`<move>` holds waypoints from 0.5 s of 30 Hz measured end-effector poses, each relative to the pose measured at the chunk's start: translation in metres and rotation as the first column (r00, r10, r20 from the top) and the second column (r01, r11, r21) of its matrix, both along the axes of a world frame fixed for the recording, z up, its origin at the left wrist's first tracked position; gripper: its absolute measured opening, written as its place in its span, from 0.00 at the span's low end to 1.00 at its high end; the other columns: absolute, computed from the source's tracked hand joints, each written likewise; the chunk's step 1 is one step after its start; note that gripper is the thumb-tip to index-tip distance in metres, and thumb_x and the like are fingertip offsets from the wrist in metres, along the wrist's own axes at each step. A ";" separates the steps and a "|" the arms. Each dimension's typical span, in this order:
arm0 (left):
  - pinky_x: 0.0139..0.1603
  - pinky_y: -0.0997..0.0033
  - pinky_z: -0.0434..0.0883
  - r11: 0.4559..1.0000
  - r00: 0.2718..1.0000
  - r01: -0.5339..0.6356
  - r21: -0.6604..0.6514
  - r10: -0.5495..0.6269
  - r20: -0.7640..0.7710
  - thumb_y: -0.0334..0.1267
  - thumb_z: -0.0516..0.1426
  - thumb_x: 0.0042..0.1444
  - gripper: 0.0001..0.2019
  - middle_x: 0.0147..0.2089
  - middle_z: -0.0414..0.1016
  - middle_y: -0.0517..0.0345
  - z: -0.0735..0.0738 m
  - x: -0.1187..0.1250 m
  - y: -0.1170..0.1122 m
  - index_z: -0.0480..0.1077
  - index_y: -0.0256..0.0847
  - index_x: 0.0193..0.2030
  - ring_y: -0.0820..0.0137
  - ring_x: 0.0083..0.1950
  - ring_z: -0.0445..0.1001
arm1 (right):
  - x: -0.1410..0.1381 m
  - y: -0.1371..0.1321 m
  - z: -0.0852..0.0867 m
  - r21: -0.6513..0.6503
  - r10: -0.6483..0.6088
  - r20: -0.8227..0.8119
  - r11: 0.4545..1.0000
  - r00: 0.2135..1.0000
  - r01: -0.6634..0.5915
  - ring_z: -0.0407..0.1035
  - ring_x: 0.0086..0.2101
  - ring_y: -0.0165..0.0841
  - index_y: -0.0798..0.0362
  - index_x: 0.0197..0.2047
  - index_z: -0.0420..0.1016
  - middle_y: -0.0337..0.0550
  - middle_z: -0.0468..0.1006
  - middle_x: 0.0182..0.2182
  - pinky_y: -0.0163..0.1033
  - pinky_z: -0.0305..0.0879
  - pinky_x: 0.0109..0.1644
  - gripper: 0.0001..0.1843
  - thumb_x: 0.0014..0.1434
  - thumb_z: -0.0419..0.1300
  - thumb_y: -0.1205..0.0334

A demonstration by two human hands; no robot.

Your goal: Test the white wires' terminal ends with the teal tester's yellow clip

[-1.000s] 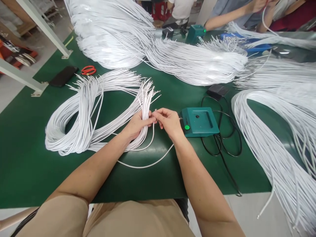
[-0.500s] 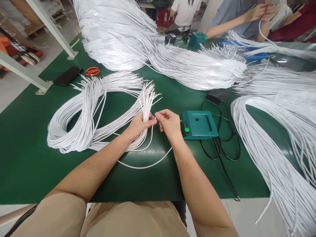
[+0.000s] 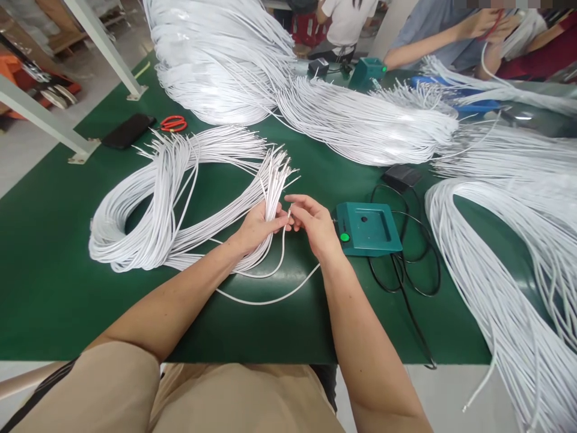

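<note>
My left hand [image 3: 258, 230] is closed around a bunch of thin white cables [image 3: 273, 189], whose metal-tipped ends fan out above it. One cable [image 3: 283, 246] stands apart from the bunch, its tip rising between my two hands. My right hand [image 3: 319, 227] pinches at that tip with thumb and lower fingers, while its index finger is stretched out above; the exact grip is partly hidden. Another single cable [image 3: 265, 303] arcs over the table to beneath my right wrist. Just right of that hand sits a green box [image 3: 372, 245] with a lit green button.
Coiled white cables [image 3: 121, 222] lie on the green table [image 3: 216, 343] at left, near a black phone [image 3: 128, 130] and red-handled scissors [image 3: 174, 124]. Large cable bundles [image 3: 369, 123] fill the back and right. A black cord [image 3: 412, 325] loops beside the box. Another person's arm [image 3: 428, 48] reaches in behind.
My right index finger has lifted and straightened away from the thumb. The single cable's tip now shows upright between my hands. The whole view has shifted slightly.
</note>
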State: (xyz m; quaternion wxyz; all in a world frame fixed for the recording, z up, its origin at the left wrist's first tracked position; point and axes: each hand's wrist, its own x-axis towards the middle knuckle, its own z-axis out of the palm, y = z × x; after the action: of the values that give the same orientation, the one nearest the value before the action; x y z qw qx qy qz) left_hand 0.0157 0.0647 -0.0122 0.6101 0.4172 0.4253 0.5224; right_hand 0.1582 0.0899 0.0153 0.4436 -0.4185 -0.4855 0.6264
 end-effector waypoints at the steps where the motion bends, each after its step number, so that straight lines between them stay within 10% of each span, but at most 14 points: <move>1: 0.30 0.74 0.63 1.000 1.000 0.012 0.006 -0.012 0.003 0.37 0.66 0.47 0.17 0.31 0.73 0.61 0.000 0.000 0.000 0.61 0.38 0.36 0.73 0.31 0.75 | 0.002 0.001 0.000 0.014 0.015 0.027 1.000 1.000 -0.016 0.60 0.21 0.22 0.54 0.37 0.79 0.31 0.71 0.21 0.31 0.58 0.25 0.12 0.48 0.62 0.61; 15: 0.43 0.67 0.68 0.993 0.992 -0.083 0.078 0.091 -0.093 0.39 0.65 0.47 0.15 0.34 0.72 0.62 -0.004 0.001 -0.001 0.64 0.39 0.36 0.73 0.35 0.73 | 0.006 0.003 0.000 -0.073 -0.041 0.064 0.996 0.997 0.046 0.58 0.18 0.23 0.55 0.27 0.76 0.35 0.72 0.18 0.32 0.57 0.22 0.09 0.43 0.67 0.60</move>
State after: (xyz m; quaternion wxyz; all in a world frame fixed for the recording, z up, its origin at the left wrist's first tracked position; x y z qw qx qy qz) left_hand 0.0164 0.0642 -0.0161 0.5496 0.4453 0.4523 0.5432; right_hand 0.1644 0.0925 0.0149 0.4259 -0.4646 -0.4664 0.6206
